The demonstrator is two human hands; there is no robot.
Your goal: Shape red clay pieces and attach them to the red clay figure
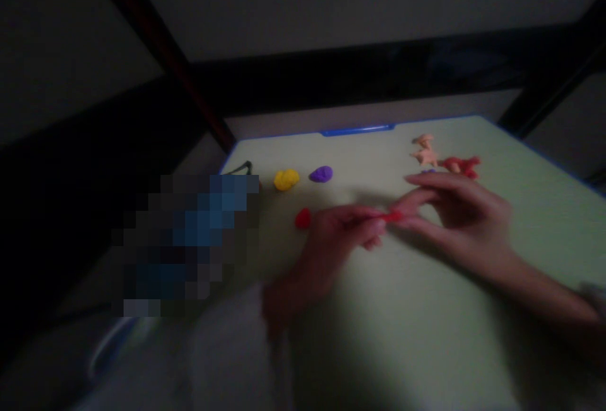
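My left hand [331, 244] and my right hand [454, 209] meet over a pale green board [402, 310]. Between their fingertips sits a small red clay piece [392, 216], pinched from both sides. The fingers of both hands are closed on it. A red clay lump [303, 218] lies on the board just left of my left hand. The picture is dim and soft.
A yellow lump [286, 179] and a purple lump [321, 174] lie near the board's far left. Peach clay shapes [425, 149] and a red clay shape [461, 165] lie at the far right. A dark frame rail [379, 70] runs behind the board.
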